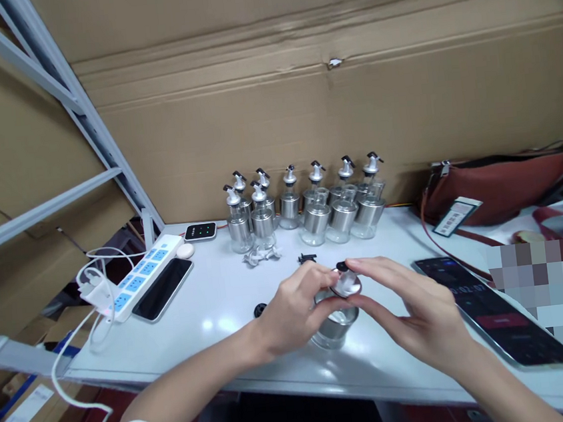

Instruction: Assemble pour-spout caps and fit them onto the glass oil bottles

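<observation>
A clear glass bottle (331, 330) with a steel band stands near the front of the white table, partly covered by my hands. Just over its mouth is a silver pour spout (348, 284) with a black tip. My left hand (294, 307) pinches the spout from the left, its fingers closed. From the right, my right hand (413, 311) grips it between thumb and fingertips. Whether the spout touches the bottle's neck is hidden. Beyond my hands lie small black parts (307, 258) and a pile of silver-white spout pieces (262, 256). A round black cap (260, 310) sits by my left wrist.
Several finished-looking bottles with spouts (317, 220) stand along the cardboard wall. To the left are a power strip (142, 274), a phone (163, 289) and a small display device (200, 231). A larger phone (498, 312) and a brown bag (500, 181) lie right.
</observation>
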`<state>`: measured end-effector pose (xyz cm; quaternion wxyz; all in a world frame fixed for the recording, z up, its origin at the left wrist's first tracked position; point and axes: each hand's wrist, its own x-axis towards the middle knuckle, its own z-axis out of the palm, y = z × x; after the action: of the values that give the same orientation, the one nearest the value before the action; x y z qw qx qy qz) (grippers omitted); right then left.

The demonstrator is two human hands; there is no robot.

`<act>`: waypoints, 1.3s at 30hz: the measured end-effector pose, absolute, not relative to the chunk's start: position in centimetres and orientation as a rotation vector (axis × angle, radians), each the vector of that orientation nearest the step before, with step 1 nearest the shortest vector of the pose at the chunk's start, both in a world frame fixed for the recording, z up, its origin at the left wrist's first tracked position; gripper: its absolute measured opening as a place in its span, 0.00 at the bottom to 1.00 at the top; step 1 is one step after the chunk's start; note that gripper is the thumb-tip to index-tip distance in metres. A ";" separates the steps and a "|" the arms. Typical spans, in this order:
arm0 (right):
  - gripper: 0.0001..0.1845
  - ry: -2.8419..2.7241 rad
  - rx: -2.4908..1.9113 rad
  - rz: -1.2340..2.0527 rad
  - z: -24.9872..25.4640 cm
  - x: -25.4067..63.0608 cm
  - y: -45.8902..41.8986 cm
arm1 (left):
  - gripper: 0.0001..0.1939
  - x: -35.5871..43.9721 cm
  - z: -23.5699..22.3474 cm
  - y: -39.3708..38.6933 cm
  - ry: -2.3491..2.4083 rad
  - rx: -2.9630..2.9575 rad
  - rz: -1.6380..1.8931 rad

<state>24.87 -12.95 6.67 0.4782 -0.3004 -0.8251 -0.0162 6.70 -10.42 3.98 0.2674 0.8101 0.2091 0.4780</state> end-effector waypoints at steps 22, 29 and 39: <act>0.10 -2.380 -1.265 -0.055 1.7 21.6 -6.7 | 0.12 8.0 7.6 5.6 1.079 2.102 1.391; 0.19 -2.454 -1.296 -0.051 1.2 17.4 -1.8 | 0.13 8.1 5.9 6.0 1.100 2.109 1.373; 0.08 -2.279 -1.295 0.196 0.5 17.7 -0.2 | 0.14 6.1 6.0 4.8 1.126 2.078 1.406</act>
<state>17.72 -0.15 0.48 0.2537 -0.4766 -0.8386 0.0722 6.06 4.78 5.99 0.1943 0.7413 0.4015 0.5015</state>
